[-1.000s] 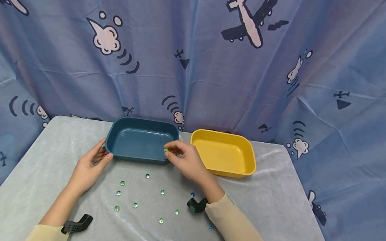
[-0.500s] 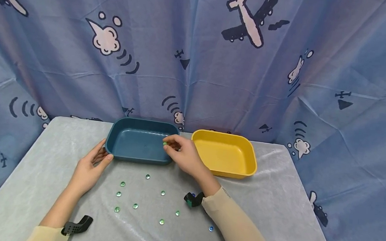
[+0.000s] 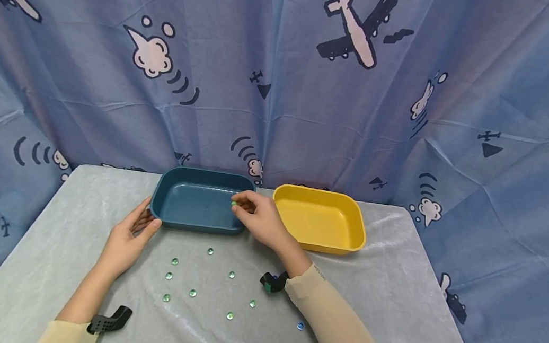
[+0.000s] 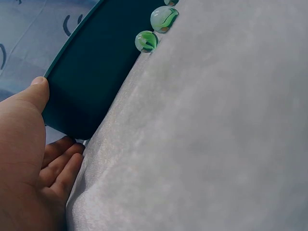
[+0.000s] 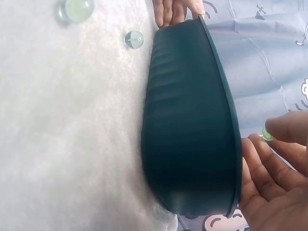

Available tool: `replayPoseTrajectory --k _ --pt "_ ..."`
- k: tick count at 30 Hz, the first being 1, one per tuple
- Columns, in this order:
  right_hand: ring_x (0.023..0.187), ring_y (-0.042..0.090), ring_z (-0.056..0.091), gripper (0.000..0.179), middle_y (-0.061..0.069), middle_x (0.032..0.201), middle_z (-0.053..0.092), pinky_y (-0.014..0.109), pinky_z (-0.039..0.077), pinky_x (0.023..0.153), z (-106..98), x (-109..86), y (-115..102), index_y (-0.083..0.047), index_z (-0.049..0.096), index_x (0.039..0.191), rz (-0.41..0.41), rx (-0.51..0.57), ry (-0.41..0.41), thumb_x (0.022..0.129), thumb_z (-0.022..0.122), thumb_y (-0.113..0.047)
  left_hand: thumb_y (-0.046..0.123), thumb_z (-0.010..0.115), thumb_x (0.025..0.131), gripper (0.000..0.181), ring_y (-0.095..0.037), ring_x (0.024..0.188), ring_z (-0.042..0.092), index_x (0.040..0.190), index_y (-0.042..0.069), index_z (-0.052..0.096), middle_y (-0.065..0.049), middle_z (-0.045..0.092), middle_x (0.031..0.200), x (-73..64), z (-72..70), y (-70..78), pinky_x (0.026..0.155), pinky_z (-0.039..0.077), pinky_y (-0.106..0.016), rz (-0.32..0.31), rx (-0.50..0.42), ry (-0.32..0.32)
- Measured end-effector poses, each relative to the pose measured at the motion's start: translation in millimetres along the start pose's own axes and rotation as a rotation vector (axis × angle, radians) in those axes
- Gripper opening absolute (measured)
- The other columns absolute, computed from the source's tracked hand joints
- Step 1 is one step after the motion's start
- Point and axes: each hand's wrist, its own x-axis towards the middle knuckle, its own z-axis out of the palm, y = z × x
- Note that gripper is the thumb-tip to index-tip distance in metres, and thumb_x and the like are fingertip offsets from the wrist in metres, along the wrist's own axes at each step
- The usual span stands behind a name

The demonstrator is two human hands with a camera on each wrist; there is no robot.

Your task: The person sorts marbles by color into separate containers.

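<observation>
while the left grip (image 3: 126, 241) cups a teal tray (image 3: 195, 206), the right grip (image 3: 263, 221) pinches 1 marble (image 5: 267, 135).

The curtain (image 3: 219, 8) is showing blue, patterned with dark-and-white planes (image 3: 359, 36) and black-outlined white puffs (image 3: 152, 56). The tablecloth (image 3: 391, 286) is gleaming pale grey. The left tray (image 3: 196, 203) is showing dark teal, the right tray (image 3: 321, 220) bright yellow. Marbles (image 4: 163, 19) are showing green swirls; another marble (image 3: 300, 326) is glinting blue. Sleeves (image 3: 336, 314) are showing cream, wrist cameras (image 3: 110, 320) black.
</observation>
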Motion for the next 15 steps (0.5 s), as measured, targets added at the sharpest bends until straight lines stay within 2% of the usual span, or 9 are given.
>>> replayPoseTrajectory --k 7,15 --pt "0.096 0.015 0.069 0.024 0.000 0.109 0.075 0.032 0.060 0.087 0.7 -0.5 1.7 -0.005 0.076 0.130 -0.017 -0.002 -0.011 0.107 0.072 -0.012 0.031 0.068 0.112 0.071 -0.041 0.130 0.066 0.174 0.018 0.035 -0.025 0.064 0.149 -0.8 0.9 -0.7 0.096 0.040 -0.002 0.004 -0.002 0.001" --pt "0.097 0.014 0.069 0.022 -0.001 0.110 0.076 0.033 0.060 0.090 0.9 -1.5 2.5 -0.008 0.076 0.128 -0.026 -0.011 -0.021 0.107 0.072 -0.013 0.032 0.067 0.112 0.071 -0.042 0.131 0.065 0.174 0.018 0.034 -0.025 0.063 0.150 0.1 0.0 -0.6 0.096 0.040 -0.002 -0.004 -0.010 -0.003"
